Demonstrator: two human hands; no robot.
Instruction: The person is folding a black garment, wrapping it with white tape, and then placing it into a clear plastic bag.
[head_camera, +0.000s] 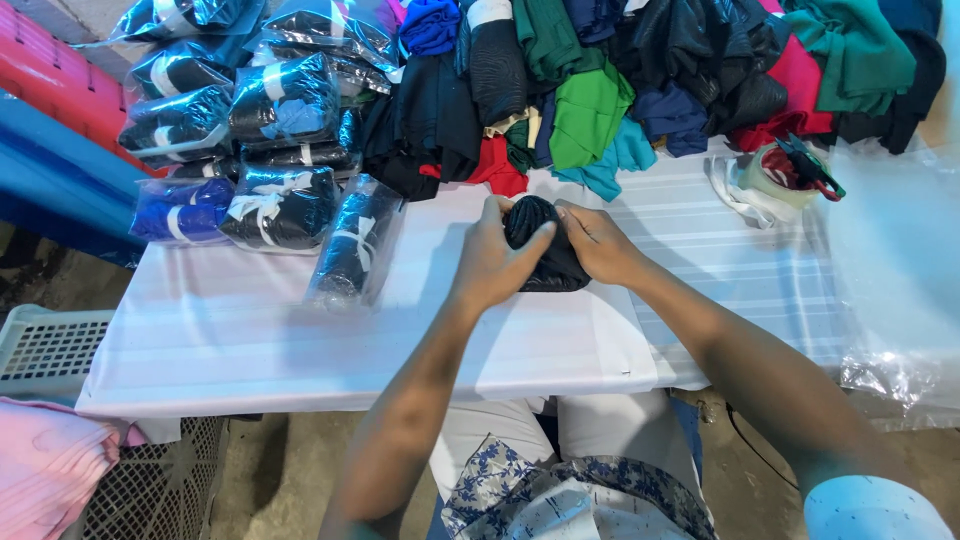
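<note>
Black garment (545, 250): rolled into a tight bundle, resting on the white-covered table (300, 330), about mid-width, nearer the far edge than the near one. Left hand (495, 262) wrapped over the bundle's left side, fingers curled shut around it, thumb laid across the top. Right hand (598, 243) pressed against the right side, fingers closed on the fabric.

Recommended technique, judged from the view: keep both palms squeezing inward, thumbs on top to stop the roll springing open, bundle kept flat on the table.

Open room: bare cloth toward the near edge and toward the near left corner. Right of the bundle, a striped surface free up to the tape roll (775, 180) with scissors (812, 165) near the far right. Clear plastic sheet (895, 260) over the right edge. Bagged garments (270, 205) stacked at the far left corner, one bag (352, 245) lying just left of the hands. Pile of loose coloured clothes (620, 90) along the far edge, almost touching the bundle.
</note>
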